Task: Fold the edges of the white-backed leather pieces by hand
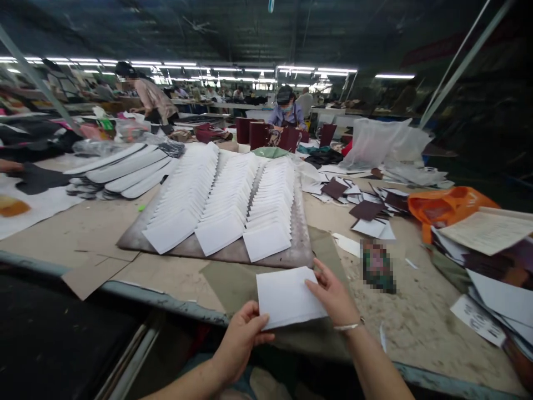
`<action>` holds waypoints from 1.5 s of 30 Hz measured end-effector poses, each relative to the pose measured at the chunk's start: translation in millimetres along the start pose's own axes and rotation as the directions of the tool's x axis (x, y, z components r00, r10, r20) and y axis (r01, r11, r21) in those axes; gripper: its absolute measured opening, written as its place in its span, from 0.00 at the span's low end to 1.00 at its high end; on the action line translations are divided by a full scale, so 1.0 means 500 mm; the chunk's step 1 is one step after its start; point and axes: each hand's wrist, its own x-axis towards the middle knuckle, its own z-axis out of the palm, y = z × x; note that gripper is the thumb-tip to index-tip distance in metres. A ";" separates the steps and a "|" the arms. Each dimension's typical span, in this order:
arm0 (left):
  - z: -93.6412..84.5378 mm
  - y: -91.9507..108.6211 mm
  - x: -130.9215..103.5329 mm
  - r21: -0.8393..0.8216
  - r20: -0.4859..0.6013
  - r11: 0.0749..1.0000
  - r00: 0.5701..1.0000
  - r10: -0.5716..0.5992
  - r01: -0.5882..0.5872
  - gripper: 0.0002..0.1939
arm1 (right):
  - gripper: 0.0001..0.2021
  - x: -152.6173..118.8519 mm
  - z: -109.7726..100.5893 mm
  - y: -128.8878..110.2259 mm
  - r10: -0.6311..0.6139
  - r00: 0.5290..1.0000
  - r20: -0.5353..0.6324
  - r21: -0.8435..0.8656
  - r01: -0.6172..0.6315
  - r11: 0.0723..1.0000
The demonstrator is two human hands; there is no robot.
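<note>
A white rectangular sheet (287,297) is held between my two hands, just above the table's front edge. My left hand (245,333) pinches its lower left corner, thumb on top. My right hand (333,294) grips its right side, with the thumb on the upper face and the fingers behind. Whether it is one sheet or several layers, I cannot tell. Beyond it, three rows of overlapping white pieces (268,244) lie fanned out on a dark grey board (302,239).
Long white curved pieces (129,166) are piled at the left. On the right lie dark brown pieces (366,211), an orange bag (453,200) and stacked sheets (503,294). A clear plastic bag (378,144) stands behind. Co-workers (287,108) sit and stand farther back.
</note>
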 end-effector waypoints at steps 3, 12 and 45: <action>-0.016 -0.002 -0.012 0.133 0.058 0.985 0.991 -0.117 0.109 0.18 | 0.39 -0.003 -0.009 0.020 0.035 0.999 0.027 -0.072 -0.033 0.997; -0.058 0.096 -0.007 0.939 0.211 0.191 0.918 0.337 -0.286 0.13 | 0.33 -0.010 0.005 0.008 -0.009 0.953 0.304 -0.379 0.130 0.916; -0.043 0.031 0.120 0.759 0.625 -0.061 0.698 0.349 -0.648 0.09 | 0.12 0.015 0.014 0.057 -0.265 0.828 0.494 -0.695 0.559 0.452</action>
